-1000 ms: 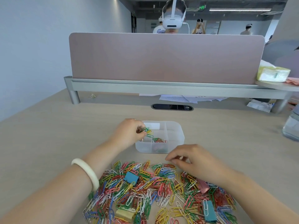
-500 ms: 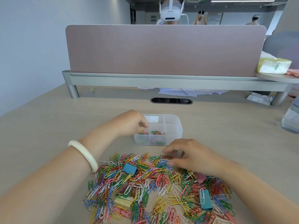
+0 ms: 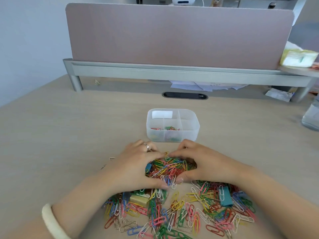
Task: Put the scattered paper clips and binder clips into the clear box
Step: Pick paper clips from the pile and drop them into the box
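Observation:
A clear divided box [image 3: 189, 133] stands on the desk with a few coloured paper clips in its front compartments. Just in front of it, my left hand [image 3: 133, 166] and my right hand [image 3: 203, 164] cup a heap of coloured paper clips [image 3: 170, 167] between them, fingertips nearly meeting at the far side and thumbs at the near side. A blue binder clip [image 3: 148, 167] lies at the heap's left edge under my left hand. More scattered clips [image 3: 172, 214] cover the desk nearer me, with a yellow binder clip [image 3: 139, 200] and a teal binder clip [image 3: 225, 197].
A pink divider panel [image 3: 179, 33] on a grey rail closes the back of the desk. Papers [image 3: 198, 85] lie under the rail, beside a black cable slot [image 3: 184, 95]. A clear bottle [image 3: 310, 116] stands at the right edge. Two stray clips [image 3: 111, 158] lie left of my left hand.
My left hand left the box and came down to the pile. Both hands have drawn together around a heap of clips. The view has tilted down.

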Available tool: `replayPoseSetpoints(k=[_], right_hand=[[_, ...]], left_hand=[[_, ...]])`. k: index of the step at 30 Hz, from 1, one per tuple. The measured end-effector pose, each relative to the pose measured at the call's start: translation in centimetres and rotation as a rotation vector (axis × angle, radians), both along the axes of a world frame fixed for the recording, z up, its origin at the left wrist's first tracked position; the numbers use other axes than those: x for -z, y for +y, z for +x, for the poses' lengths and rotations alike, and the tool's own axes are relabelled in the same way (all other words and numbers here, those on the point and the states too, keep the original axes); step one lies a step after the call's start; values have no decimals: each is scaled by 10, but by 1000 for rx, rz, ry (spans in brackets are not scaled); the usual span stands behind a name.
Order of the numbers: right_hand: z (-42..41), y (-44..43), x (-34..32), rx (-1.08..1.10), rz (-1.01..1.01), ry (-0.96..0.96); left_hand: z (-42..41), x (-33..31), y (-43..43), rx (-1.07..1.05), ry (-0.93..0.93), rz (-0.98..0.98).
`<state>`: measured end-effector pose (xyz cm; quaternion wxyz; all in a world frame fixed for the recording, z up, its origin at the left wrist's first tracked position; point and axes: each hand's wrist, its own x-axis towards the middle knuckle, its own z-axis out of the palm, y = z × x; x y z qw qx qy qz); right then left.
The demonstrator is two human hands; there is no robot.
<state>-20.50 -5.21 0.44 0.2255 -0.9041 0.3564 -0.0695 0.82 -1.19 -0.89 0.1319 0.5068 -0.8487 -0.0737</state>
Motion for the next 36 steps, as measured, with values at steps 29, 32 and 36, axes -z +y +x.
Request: replayPoseSetpoints(k=[29, 32, 36], right_hand=[[-8, -12, -3, 142, 153, -270], [-10, -14, -6, 165, 241, -347], [-11, -19, -16, 199, 247, -422]], left_hand=[[-12, 4, -6, -91, 277, 130], [-12, 6, -6, -97, 349, 122], [-11, 8, -8, -124, 505, 111]])
